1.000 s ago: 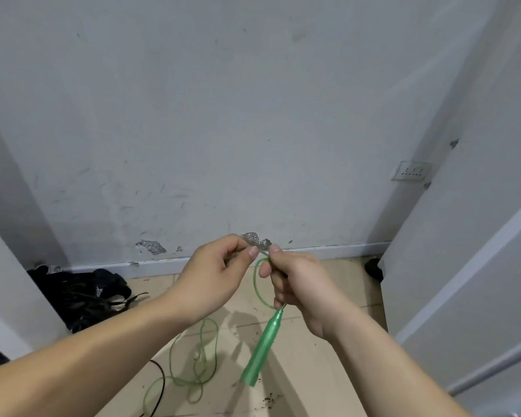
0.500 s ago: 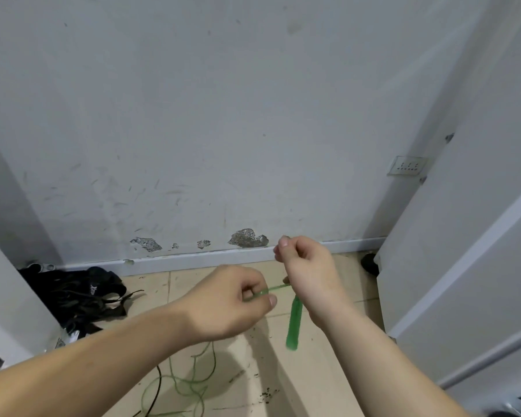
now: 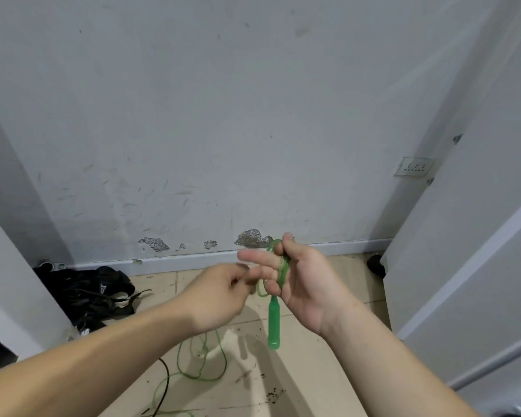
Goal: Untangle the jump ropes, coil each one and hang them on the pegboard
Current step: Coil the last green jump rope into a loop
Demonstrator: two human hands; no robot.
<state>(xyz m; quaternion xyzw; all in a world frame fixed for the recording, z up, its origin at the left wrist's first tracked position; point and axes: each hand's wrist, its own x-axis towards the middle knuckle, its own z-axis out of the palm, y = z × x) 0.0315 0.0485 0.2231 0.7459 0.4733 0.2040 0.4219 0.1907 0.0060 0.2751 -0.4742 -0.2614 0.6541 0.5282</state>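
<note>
The right hand (image 3: 306,284) grips loops of the green jump rope (image 3: 284,266) wound round its fingers (image 3: 253,256); the green handle (image 3: 273,326) hangs toward 6 o'clock; the left hand (image 3: 220,293), blurred, curls at its 9 o'clock, grip unclear; slack rope trails onto the floor (image 3: 307,371) at 7 o'clock beside a black cord (image 3: 163,383); black straps (image 3: 94,293) lie at 9 o'clock.

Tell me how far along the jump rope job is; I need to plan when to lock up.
Done: a few loops of the green jump rope sit coiled in the right hand, its green handle hanging below. In hand: the left hand appears to pinch the cord. Left: much of the rope lies loose on the floor beside a black cord; no pegboard is in view.
</note>
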